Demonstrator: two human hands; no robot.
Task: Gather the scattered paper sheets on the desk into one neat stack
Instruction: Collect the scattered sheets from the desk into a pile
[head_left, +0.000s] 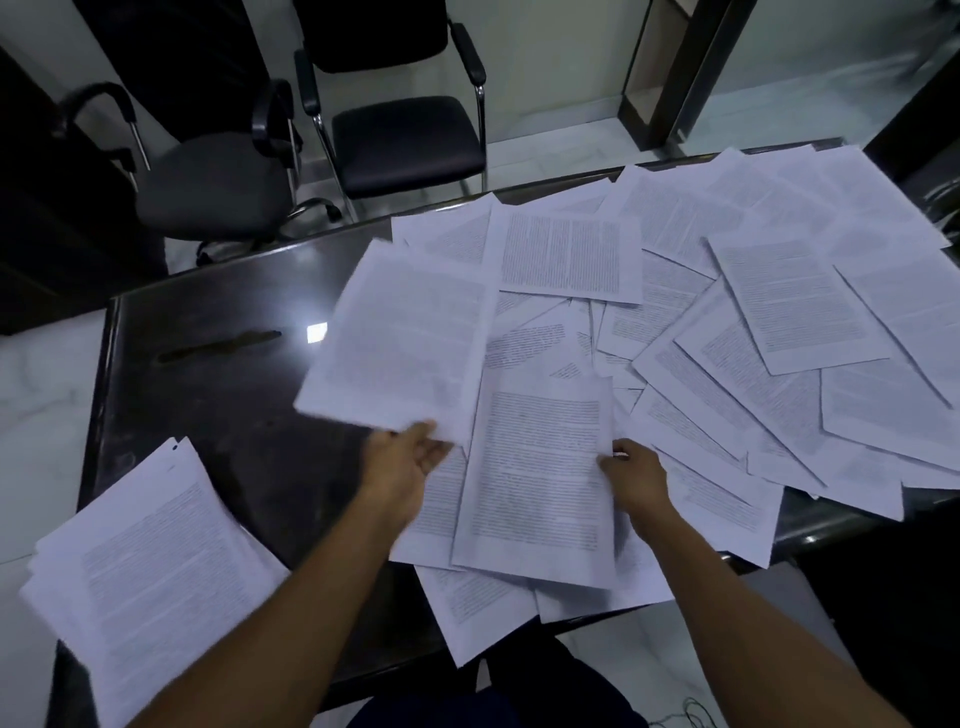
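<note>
Several printed white sheets (753, 322) lie scattered and overlapping across the right half of a dark desk (223, 374). My left hand (405, 462) grips the near edge of a lifted sheet (400, 338), which hangs tilted above the desk. My right hand (634, 478) pinches the right edge of another printed sheet (540, 478) lying on top of the pile in front of me. A loose stack of sheets (150, 571) rests at the desk's near left corner, overhanging the edge.
Two black office chairs (405, 135) (218, 187) stand on the far side of the desk. A pale tiled floor (36, 415) shows to the left. Some sheets overhang the desk's near edge. A dark streak (218, 347) marks the bare left part of the desktop.
</note>
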